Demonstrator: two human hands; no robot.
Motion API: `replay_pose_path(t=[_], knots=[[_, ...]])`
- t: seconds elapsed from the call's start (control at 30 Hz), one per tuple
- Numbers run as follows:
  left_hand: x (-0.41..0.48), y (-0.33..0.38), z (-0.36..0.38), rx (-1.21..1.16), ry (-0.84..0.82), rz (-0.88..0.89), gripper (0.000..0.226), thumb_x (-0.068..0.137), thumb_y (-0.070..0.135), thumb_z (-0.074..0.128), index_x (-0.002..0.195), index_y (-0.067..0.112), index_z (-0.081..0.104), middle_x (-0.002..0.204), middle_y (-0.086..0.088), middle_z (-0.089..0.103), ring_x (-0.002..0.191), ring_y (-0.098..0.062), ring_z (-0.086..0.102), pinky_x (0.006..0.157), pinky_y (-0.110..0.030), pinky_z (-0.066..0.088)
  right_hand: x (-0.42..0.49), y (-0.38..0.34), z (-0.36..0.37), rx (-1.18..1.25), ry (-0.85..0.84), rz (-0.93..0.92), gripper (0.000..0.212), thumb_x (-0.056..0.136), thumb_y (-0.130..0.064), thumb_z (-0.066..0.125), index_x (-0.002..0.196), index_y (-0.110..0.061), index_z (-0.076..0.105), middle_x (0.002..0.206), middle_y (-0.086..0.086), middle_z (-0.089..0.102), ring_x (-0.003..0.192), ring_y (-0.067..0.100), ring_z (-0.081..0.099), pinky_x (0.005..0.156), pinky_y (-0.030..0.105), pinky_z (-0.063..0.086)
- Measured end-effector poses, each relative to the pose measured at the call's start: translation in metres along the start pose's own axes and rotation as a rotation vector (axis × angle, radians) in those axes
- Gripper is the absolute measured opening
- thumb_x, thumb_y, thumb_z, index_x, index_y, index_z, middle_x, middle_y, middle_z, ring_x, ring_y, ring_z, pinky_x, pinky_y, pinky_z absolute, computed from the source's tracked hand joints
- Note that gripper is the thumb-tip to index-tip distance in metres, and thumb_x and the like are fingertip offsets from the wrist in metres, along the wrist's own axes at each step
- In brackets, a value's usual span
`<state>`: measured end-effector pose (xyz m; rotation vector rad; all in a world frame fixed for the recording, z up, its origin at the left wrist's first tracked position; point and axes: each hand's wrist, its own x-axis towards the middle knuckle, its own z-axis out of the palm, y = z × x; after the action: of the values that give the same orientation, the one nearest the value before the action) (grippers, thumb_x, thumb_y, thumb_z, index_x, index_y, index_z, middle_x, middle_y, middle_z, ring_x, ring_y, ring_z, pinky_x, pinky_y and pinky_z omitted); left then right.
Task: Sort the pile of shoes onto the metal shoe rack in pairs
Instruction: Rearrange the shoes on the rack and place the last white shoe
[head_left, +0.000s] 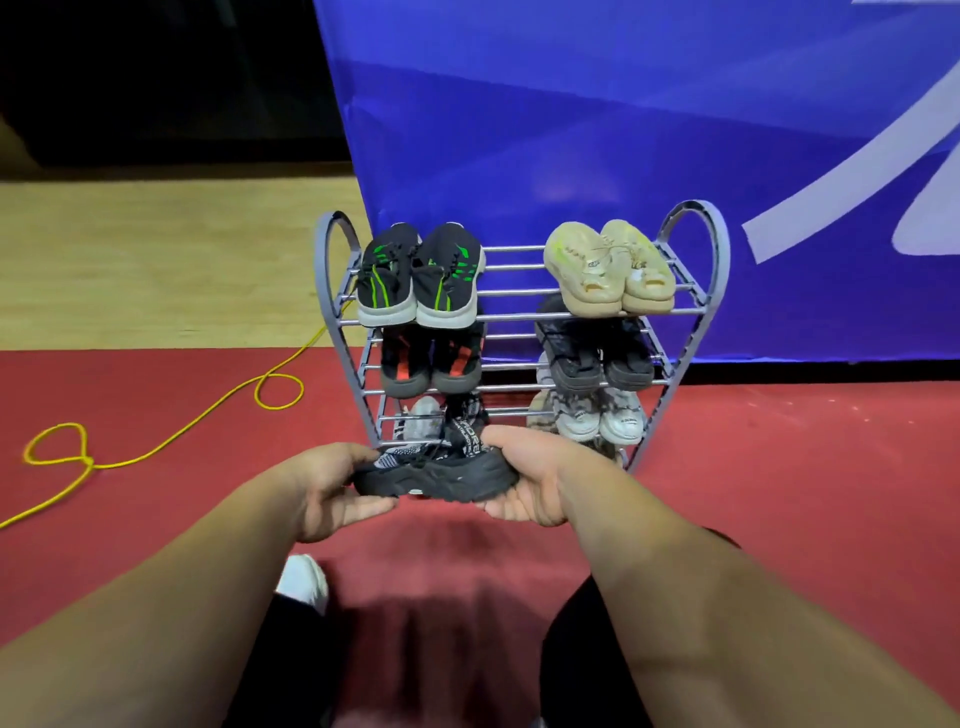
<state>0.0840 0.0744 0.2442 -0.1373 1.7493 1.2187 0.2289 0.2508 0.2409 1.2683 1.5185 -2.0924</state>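
Black knit sneaker (434, 470) lying sideways, low before grey metal rack (519, 317); five shoe pairs shelved on it.

Both forearms bare, no sleeves on them, no watch/rings/gloves seen. Left hand (332, 488) & right hand (524, 480) bare too. Below the hands: black trousers (582, 670) on both legs, w/ blurred edges. Under the left hand, beside the left knee, a white shoe (304, 579) on the foot; only part shows.
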Motion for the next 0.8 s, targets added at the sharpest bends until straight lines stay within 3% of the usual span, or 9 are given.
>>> replay_pose_path(t=[0.13,0.2,0.33,0.43,0.57,0.67,0.8], knots=[[0.044,-0.019,-0.013,-0.045,0.022,-0.108,0.02,0.101,0.009,0.049,0.088,0.002,0.063,0.069,-0.012,0.068,0.065,-0.023,0.066,0.053,-0.031,0.06,0.039,-0.005,0.032,0.039,-0.029,0.076,0.034,0.103,-0.038,0.052,0.088,-0.01,0.065,0.062,0.007,0.073,0.049,0.017,0.07,0.043,0.026,0.057],[0.067,-0.017,-0.014,-0.016,-0.001,-0.156,0.022,0.101,0.014,0.05,0.086,0.002,0.061,0.067,-0.013,0.068,0.063,-0.025,0.067,0.053,-0.03,0.06,0.062,-0.006,0.043,0.051,-0.025,0.081,0.028,0.104,-0.03,0.051,0.088,-0.011,0.063,0.073,0.008,0.072,0.06,0.019,0.07,0.05,0.027,0.06],[0.1,0.0,-0.008,-0.002,-0.114,-0.206,0.032,0.102,0.028,0.052,0.085,0.002,0.058,0.082,-0.019,0.067,0.075,-0.026,0.066,0.076,-0.036,0.058,0.107,-0.009,0.051,0.05,0.041,0.077,0.011,0.098,-0.018,0.053,0.093,-0.012,0.062,0.086,0.008,0.068,0.07,0.02,0.066,0.056,0.029,0.059],[0.125,0.007,-0.007,0.005,-0.191,-0.272,0.033,0.1,0.031,0.057,0.101,-0.002,0.054,0.097,-0.023,0.067,0.087,-0.031,0.066,0.08,-0.042,0.057,0.137,-0.01,0.05,0.031,0.089,0.095,0.011,0.091,-0.017,0.057,0.096,-0.012,0.065,0.082,0.009,0.069,0.065,0.021,0.065,0.058,0.029,0.056],[0.153,0.01,-0.012,0.033,-0.289,-0.361,0.057,0.09,0.037,0.07,0.128,-0.003,0.052,0.111,-0.027,0.071,0.086,-0.035,0.075,0.059,-0.039,0.063,0.168,-0.013,0.047,0.181,0.065,0.099,0.017,0.091,-0.013,0.056,0.104,-0.009,0.067,0.091,0.014,0.071,0.069,0.024,0.069,0.059,0.031,0.059],[0.172,0.01,-0.011,-0.007,-0.316,-0.334,0.041,0.095,0.03,0.064,0.12,-0.003,0.064,0.107,-0.025,0.073,0.083,-0.029,0.076,0.065,-0.036,0.065,0.189,-0.013,0.05,0.344,0.012,0.099,0.024,0.098,-0.006,0.052,0.118,-0.002,0.066,0.107,0.019,0.074,0.078,0.026,0.073,0.055,0.032,0.061],[0.206,0.003,-0.013,-0.11,-0.225,-0.253,0.026,0.098,0.018,0.061,0.11,-0.005,0.067,0.098,-0.023,0.072,0.083,-0.027,0.073,0.073,-0.034,0.063,0.217,-0.017,0.056,0.422,0.003,0.082,0.03,0.103,-0.005,0.053,0.131,0.001,0.06,0.125,0.02,0.071,0.09,0.026,0.073,0.066,0.032,0.062]])
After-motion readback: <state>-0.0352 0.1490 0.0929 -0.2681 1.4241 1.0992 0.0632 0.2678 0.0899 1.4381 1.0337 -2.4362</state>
